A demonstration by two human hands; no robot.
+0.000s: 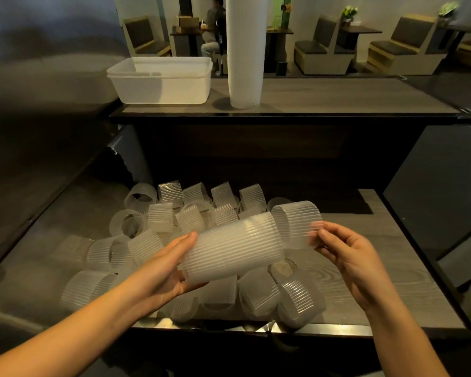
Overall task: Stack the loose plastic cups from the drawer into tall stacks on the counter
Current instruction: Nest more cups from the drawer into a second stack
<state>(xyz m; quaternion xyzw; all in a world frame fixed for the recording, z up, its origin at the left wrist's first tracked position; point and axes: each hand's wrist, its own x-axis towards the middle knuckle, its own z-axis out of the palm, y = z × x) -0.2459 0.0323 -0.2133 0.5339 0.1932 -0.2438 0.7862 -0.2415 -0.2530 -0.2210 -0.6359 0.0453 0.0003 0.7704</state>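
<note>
Mid-frame above the drawer, the left hand curled round a short stack while the right hand pinched a cup at its end; a skewed push could jam it or knock cups loose.

The drawer floor is covered from 12 through 9 to 6 o'clock by loose ribbed cups lying on their sides and touching; bare wood grain is left only at 3 o'clock. The air over its middle is taken up by a short stack of cups gripped in the left hand and a single cup pinched by the right hand. On the counter, a tall cup stack is flanked at 9 o'clock by nested white tubs; at its 3 o'clock the top is left bare.
</note>
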